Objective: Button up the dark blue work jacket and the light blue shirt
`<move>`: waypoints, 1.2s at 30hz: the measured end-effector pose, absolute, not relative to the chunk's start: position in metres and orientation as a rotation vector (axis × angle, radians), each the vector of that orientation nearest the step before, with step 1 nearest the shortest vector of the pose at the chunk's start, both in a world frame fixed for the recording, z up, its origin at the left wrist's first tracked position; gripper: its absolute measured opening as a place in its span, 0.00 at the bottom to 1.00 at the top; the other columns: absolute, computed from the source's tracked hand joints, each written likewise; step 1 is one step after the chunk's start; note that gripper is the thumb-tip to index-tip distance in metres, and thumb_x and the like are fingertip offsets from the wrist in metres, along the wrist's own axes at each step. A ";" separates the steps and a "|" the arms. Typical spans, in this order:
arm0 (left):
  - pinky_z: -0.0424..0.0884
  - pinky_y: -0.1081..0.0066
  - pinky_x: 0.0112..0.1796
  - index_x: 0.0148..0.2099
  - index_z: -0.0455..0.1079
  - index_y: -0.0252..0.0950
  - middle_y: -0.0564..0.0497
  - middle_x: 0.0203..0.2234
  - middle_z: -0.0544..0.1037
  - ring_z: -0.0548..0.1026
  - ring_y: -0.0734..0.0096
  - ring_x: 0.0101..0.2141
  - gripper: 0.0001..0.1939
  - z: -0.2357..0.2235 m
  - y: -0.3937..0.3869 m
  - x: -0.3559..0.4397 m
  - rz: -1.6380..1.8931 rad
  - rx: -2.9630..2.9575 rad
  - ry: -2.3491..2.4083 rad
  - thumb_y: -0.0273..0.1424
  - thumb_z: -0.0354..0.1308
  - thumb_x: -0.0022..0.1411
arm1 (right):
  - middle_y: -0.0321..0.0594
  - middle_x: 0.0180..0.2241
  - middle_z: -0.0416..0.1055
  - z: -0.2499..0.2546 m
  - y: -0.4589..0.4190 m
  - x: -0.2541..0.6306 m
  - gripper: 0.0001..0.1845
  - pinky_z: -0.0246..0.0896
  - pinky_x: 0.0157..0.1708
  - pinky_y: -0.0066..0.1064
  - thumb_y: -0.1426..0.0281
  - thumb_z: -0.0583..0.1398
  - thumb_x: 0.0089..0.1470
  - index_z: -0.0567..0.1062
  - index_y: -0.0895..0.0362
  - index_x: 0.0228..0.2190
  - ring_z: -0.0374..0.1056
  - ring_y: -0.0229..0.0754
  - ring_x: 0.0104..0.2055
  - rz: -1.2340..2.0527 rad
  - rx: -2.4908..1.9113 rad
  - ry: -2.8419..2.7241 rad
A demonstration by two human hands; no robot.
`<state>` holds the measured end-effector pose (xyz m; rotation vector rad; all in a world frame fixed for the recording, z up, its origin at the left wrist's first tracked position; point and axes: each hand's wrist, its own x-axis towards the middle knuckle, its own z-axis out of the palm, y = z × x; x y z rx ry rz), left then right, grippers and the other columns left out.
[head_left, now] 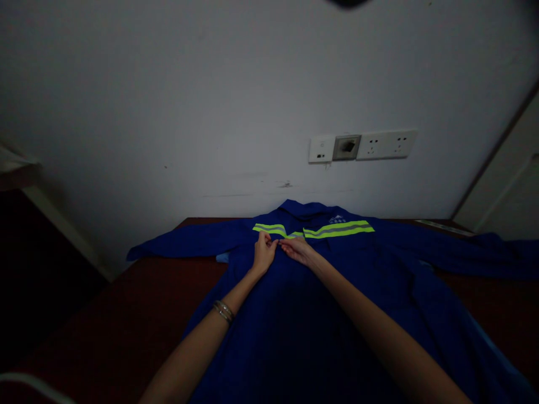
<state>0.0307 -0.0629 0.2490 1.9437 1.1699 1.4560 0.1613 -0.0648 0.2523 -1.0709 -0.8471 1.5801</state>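
Note:
A blue work jacket (357,264) lies spread front side up, its sleeves stretched out to both sides and its collar toward the wall. Yellow-green reflective strips (339,229) with a grey band run across its chest. My left hand (264,251) is closed in a pinch at the front opening, just below the strip. Close beside it, my right hand (298,249) also pinches the jacket's front edge, fingertips almost touching those of the left. Any button or fastener between the fingers is too small and dark to make out.
Under the jacket is a dark reddish-brown table (168,286), pushed against a pale wall (189,101). Socket panels (385,145) sit on the wall at right, with a dark plug (348,146) in one. A white cord-like strip (36,384) crosses the lower left corner.

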 end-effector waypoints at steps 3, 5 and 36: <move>0.57 0.77 0.24 0.29 0.54 0.37 0.60 0.17 0.61 0.63 0.78 0.20 0.09 0.247 -0.060 0.030 1.452 1.964 1.199 0.29 0.54 0.52 | 0.34 0.13 0.66 0.252 -0.065 0.160 0.13 0.59 0.13 0.13 0.80 0.53 0.53 0.68 0.63 0.19 0.61 0.27 0.12 1.606 -1.067 -0.800; 0.57 0.77 0.24 0.30 0.55 0.37 0.59 0.17 0.62 0.63 0.77 0.20 0.08 0.248 -0.059 0.029 1.428 1.996 1.226 0.28 0.53 0.53 | 0.34 0.13 0.66 0.252 -0.064 0.159 0.13 0.58 0.12 0.13 0.80 0.53 0.52 0.68 0.63 0.19 0.60 0.26 0.12 1.600 -1.067 -0.785; 0.56 0.61 0.43 0.43 0.72 0.41 0.47 0.39 0.73 0.63 0.62 0.43 0.13 0.263 -0.043 0.008 0.839 2.747 1.192 0.27 0.50 0.58 | 0.35 0.10 0.63 0.255 -0.069 0.154 0.12 0.55 0.10 0.16 0.76 0.57 0.48 0.67 0.63 0.15 0.58 0.28 0.10 1.388 -1.203 -1.019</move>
